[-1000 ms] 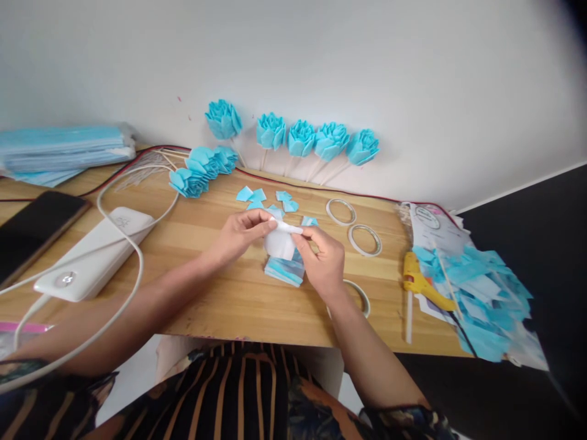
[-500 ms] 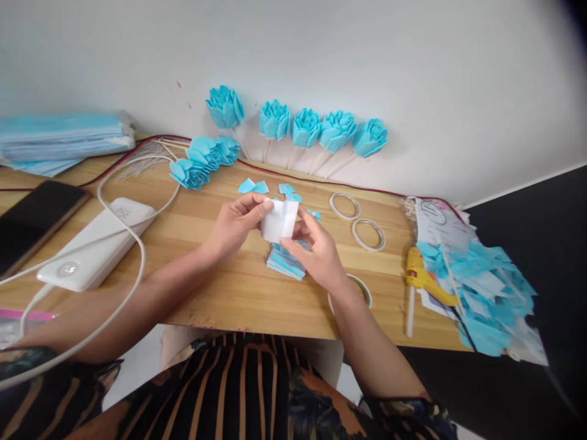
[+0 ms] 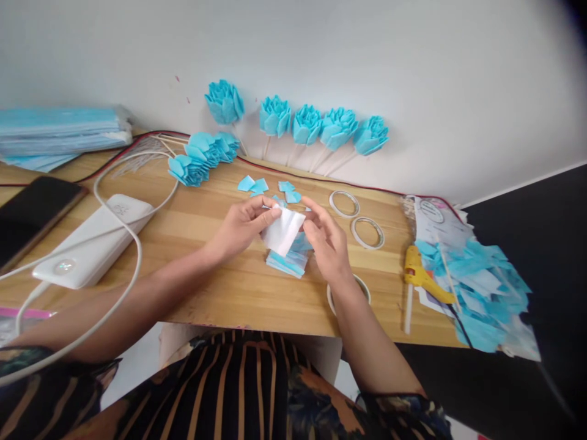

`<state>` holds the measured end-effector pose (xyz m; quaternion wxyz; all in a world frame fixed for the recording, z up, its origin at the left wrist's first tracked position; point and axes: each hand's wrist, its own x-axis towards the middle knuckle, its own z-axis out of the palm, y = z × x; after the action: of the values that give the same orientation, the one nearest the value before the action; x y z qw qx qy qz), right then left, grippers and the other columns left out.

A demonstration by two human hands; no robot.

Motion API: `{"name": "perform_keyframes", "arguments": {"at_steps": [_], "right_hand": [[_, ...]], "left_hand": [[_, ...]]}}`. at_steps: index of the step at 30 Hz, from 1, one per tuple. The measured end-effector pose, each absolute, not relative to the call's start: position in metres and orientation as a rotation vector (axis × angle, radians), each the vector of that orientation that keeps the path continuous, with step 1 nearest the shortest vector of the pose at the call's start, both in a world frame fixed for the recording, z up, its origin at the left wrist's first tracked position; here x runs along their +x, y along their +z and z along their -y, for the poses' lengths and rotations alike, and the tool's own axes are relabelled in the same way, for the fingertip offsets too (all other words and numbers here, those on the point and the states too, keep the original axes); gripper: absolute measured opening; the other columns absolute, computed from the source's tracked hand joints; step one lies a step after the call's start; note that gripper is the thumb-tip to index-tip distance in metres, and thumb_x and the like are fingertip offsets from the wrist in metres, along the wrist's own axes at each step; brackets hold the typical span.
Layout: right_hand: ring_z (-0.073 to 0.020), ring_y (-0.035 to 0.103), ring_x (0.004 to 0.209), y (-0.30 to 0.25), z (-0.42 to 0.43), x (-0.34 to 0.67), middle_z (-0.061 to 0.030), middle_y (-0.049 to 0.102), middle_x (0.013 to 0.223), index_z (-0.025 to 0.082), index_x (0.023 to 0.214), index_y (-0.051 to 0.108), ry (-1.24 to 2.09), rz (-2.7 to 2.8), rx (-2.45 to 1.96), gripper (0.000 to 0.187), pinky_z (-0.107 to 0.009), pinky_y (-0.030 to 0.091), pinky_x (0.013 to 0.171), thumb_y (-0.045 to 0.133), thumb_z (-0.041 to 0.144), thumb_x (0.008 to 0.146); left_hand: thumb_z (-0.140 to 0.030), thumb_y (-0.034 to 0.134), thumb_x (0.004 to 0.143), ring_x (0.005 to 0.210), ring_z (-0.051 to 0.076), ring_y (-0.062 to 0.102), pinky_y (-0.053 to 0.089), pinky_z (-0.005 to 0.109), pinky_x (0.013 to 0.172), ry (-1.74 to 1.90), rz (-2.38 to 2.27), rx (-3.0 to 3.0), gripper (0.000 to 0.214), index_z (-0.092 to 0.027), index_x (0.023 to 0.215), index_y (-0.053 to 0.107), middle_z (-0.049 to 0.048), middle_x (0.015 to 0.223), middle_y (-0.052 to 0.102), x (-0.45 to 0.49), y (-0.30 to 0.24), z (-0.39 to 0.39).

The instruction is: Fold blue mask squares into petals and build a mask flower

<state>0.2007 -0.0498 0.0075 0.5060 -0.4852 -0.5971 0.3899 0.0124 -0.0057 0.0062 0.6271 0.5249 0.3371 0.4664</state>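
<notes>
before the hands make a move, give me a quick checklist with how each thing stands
1. Left hand gripping the white sheet: ok, thumb and fingers pinch it.
2. Right hand gripping it firmly: cannot tell; fingers are at its right edge.
3. Stack of blue pieces close by: ok, just below the sheet in view.
4. Nearest tape ring in full view: not ok, right forearm covers part.
5. Glue gun switched off: cannot tell.

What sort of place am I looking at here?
Probably a small craft workspace, possibly at home: blue flowers on thin stems line the wall behind a wooden table, and a yellow glue gun lies beside a heap of blue scraps.
</notes>
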Motion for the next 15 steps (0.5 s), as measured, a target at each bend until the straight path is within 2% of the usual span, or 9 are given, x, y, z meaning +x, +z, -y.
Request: {"name": "perform_keyframes", "arguments": {"at_steps": [4, 9, 15], "right_hand": [[-0.0196, 0.067, 0.086, 0.0034, 0.049, 0.2001, -0.0023, 0.073, 0.102, 0.034, 0.134, 0.062, 0.962, 1.483, -1.162, 0.047, -0.038, 0.059, 0.079, 0.069, 0.043, 0.089], [-0.0164, 0.063, 0.079, -0.0023, 0.0476, 0.1981, 0.0004, 0.071, 0.093, 0.033, 0.132, 0.064, 0.878, 1.51, -1.205, 0.044, -0.037, 0.057, 0.081, 0.065, 0.027, 0.088], [-0.0168, 0.065, 0.075, 0.0033, 0.0494, 0.2009, 0.0002, 0.072, 0.088, 0.032, 0.131, 0.065, 0.879, 1.458, -1.194, 0.039, -0.037, 0.058, 0.076, 0.062, 0.031, 0.093]], "left_hand": [[-0.038, 0.076, 0.081, 0.056, 0.01, 0.054, 0.042, 0.02, 0.052, 0.978, -0.785, 1.338, 0.027, -0.017, 0.091, 0.062, -0.0023, 0.066, 0.063, 0.0132, 0.0059, 0.0089], [-0.031, 0.071, 0.086, 0.051, 0.01, 0.053, 0.038, 0.021, 0.049, 0.949, -0.808, 1.395, 0.032, -0.017, 0.113, 0.064, -0.0026, 0.064, 0.064, 0.0119, 0.0044, 0.0076], [-0.028, 0.072, 0.087, 0.057, 0.011, 0.056, 0.037, 0.021, 0.051, 0.99, -0.762, 1.379, 0.047, -0.018, 0.132, 0.061, -0.0009, 0.07, 0.067, 0.0084, 0.0032, 0.0024]]}}
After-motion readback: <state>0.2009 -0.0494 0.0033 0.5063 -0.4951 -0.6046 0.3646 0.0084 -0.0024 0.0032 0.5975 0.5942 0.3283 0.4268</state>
